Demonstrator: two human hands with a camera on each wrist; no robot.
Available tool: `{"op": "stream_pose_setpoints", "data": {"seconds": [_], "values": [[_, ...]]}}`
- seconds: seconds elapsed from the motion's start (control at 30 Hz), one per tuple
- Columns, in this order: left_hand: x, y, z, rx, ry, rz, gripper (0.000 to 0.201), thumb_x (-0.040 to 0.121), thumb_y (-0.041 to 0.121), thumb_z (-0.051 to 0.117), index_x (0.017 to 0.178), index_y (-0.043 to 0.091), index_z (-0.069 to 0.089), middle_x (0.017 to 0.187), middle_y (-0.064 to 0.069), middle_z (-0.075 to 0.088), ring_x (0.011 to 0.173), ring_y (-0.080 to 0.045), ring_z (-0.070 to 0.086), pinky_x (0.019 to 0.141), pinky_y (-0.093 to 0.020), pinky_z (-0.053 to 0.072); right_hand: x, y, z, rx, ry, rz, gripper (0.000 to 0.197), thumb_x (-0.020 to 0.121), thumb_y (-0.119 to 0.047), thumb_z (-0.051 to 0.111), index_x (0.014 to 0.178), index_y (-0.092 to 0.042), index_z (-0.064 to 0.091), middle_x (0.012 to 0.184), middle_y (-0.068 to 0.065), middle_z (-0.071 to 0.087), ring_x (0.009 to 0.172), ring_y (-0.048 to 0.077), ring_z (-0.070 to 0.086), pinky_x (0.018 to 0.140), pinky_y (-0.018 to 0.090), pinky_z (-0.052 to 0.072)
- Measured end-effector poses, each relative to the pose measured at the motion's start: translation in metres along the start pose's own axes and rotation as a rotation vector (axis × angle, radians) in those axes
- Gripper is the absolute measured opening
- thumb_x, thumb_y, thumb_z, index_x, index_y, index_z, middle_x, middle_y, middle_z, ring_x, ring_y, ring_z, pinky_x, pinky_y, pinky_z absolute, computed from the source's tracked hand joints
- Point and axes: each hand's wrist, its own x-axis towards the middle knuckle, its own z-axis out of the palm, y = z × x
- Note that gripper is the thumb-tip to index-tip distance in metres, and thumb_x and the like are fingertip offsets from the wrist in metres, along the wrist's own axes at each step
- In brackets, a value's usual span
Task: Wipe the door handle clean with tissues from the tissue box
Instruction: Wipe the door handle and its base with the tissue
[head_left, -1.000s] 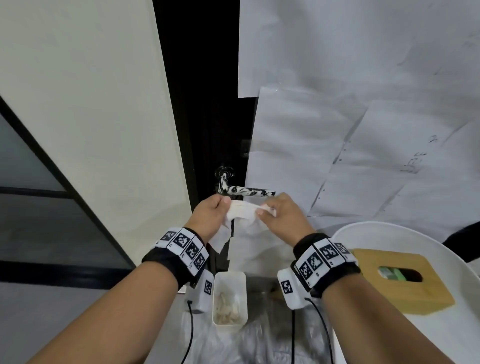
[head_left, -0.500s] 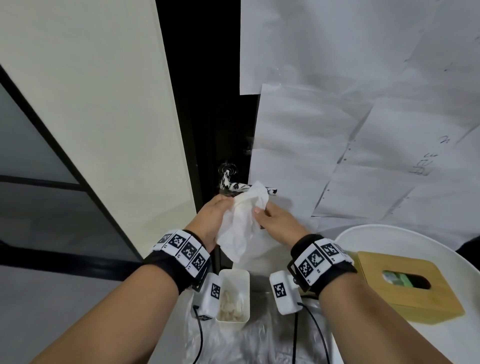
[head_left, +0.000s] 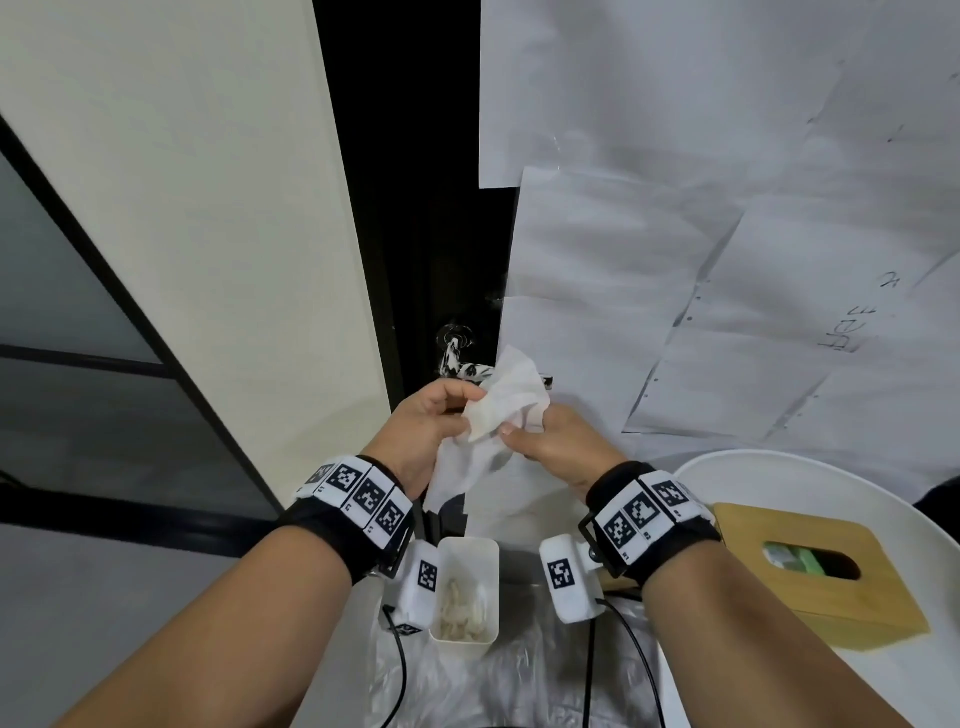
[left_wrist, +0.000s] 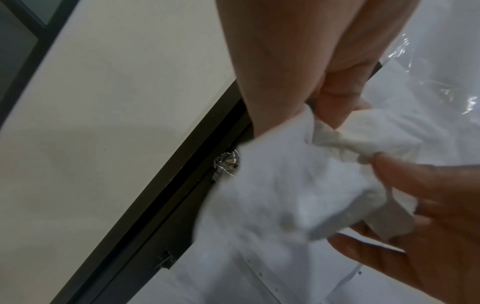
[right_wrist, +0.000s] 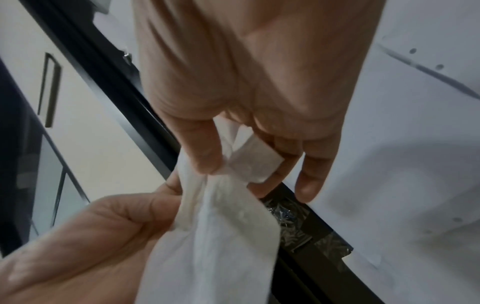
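A white tissue (head_left: 506, 400) is held up just in front of the door handle (head_left: 462, 369), a lever with black-and-white smears on a dark door edge. My left hand (head_left: 441, 415) pinches the tissue's left side and my right hand (head_left: 540, 436) pinches its right side between thumb and fingers. The tissue (right_wrist: 221, 226) hangs bunched between both hands in the right wrist view, and the tissue (left_wrist: 298, 185) fills the middle of the left wrist view. It hides the handle's right end. A wooden tissue box (head_left: 815, 566) lies at lower right.
The box rests on a round white table (head_left: 727, 467). A small white bin (head_left: 465, 592) holding crumpled used tissues stands below my hands on clear plastic sheeting (head_left: 519, 686). White paper sheets (head_left: 675, 260) cover the door. A cream wall (head_left: 182, 208) is at left.
Both hands brought the tissue from a flat stretched strip under the handle into a bunched wad raised in front of the handle's right end. The camera moved slightly closer.
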Motion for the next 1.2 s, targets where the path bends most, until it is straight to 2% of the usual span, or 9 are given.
{"op": "stream_pose_setpoints", "data": {"seconds": [0.17, 0.3, 0.43, 0.6, 0.73, 0.83, 1.03, 1.13, 1.2], "values": [[0.005, 0.001, -0.002, 0.071, 0.033, -0.019, 0.032, 0.086, -0.015, 0.049, 0.099, 0.011, 0.060, 0.085, -0.007, 0.063, 0.080, -0.021, 0.060, 0.071, -0.027, 0.048, 0.002, -0.002, -0.007, 0.062, 0.187, 0.020, 0.017, 0.083, -0.023, 0.062, 0.100, -0.022, 0.062, 0.104, 0.000, 0.069, 0.096, 0.018, 0.065, 0.086, 0.037, 0.052], [0.007, -0.002, -0.004, 0.107, 0.063, -0.021, 0.032, 0.087, -0.002, 0.062, 0.112, 0.015, 0.055, 0.079, -0.003, 0.063, 0.084, -0.022, 0.059, 0.083, -0.040, 0.045, 0.000, -0.008, -0.009, -0.010, 0.201, -0.030, 0.020, 0.089, -0.025, 0.057, 0.107, -0.017, 0.058, 0.101, 0.001, 0.067, 0.088, 0.017, 0.063, 0.076, 0.030, 0.052], [0.008, -0.005, -0.008, 0.184, 0.138, 0.061, 0.036, 0.092, -0.002, 0.054, 0.122, 0.016, 0.056, 0.076, 0.000, 0.062, 0.084, -0.020, 0.064, 0.087, -0.037, 0.053, -0.002, -0.006, -0.012, -0.120, 0.154, -0.032, 0.015, 0.090, -0.022, 0.054, 0.105, -0.018, 0.052, 0.105, 0.002, 0.063, 0.097, 0.018, 0.060, 0.083, 0.034, 0.050], [0.011, -0.007, -0.016, 0.283, 0.243, 0.073, 0.039, 0.088, -0.007, 0.053, 0.067, 0.022, 0.070, 0.076, -0.001, 0.067, 0.075, -0.022, 0.059, 0.074, -0.037, 0.051, -0.002, -0.008, -0.012, -0.094, 0.161, -0.130, 0.025, 0.081, 0.001, 0.058, 0.075, -0.023, 0.058, 0.083, 0.004, 0.057, 0.077, 0.014, 0.053, 0.070, 0.025, 0.041], [0.014, -0.009, -0.018, 0.365, 0.267, 0.046, 0.045, 0.083, -0.008, 0.043, 0.059, 0.020, 0.068, 0.075, -0.010, 0.070, 0.067, -0.024, 0.058, 0.063, -0.031, 0.047, -0.003, -0.010, -0.011, -0.122, 0.135, -0.075, 0.039, 0.070, 0.015, 0.052, 0.068, -0.023, 0.065, 0.080, -0.001, 0.061, 0.070, 0.013, 0.056, 0.063, 0.028, 0.046], [0.014, -0.003, -0.016, 0.359, 0.277, -0.001, 0.042, 0.085, -0.004, 0.043, 0.067, 0.019, 0.073, 0.084, -0.011, 0.071, 0.074, -0.023, 0.063, 0.065, -0.030, 0.050, -0.005, -0.014, -0.012, -0.188, 0.062, -0.023, 0.042, 0.070, 0.013, 0.047, 0.078, -0.020, 0.072, 0.087, 0.003, 0.060, 0.065, 0.022, 0.050, 0.055, 0.027, 0.040], [0.017, 0.002, -0.022, 0.342, 0.312, 0.035, 0.014, 0.084, 0.010, 0.065, 0.083, 0.021, 0.074, 0.099, -0.005, 0.071, 0.089, -0.021, 0.066, 0.076, -0.032, 0.054, -0.007, -0.023, -0.008, -0.088, 0.011, -0.016, 0.020, 0.084, -0.027, 0.060, 0.093, -0.016, 0.074, 0.104, 0.002, 0.056, 0.092, 0.008, 0.053, 0.081, 0.022, 0.037], [0.018, -0.001, -0.025, 0.457, 0.257, 0.103, 0.017, 0.082, 0.011, 0.070, 0.089, 0.027, 0.069, 0.096, -0.003, 0.070, 0.087, -0.022, 0.068, 0.082, -0.036, 0.056, -0.007, -0.023, -0.007, -0.254, 0.171, -0.099, 0.021, 0.091, -0.012, 0.049, 0.096, -0.016, 0.068, 0.101, -0.004, 0.055, 0.087, 0.005, 0.053, 0.073, 0.016, 0.036], [0.018, 0.001, -0.025, 0.473, 0.256, 0.163, 0.019, 0.082, 0.012, 0.071, 0.094, 0.026, 0.066, 0.098, 0.002, 0.067, 0.089, -0.019, 0.066, 0.086, -0.032, 0.055, -0.008, -0.023, -0.008, -0.373, 0.166, -0.129, 0.029, 0.089, -0.001, 0.044, 0.106, -0.021, 0.055, 0.105, -0.003, 0.055, 0.089, 0.017, 0.057, 0.069, 0.018, 0.041]]}}
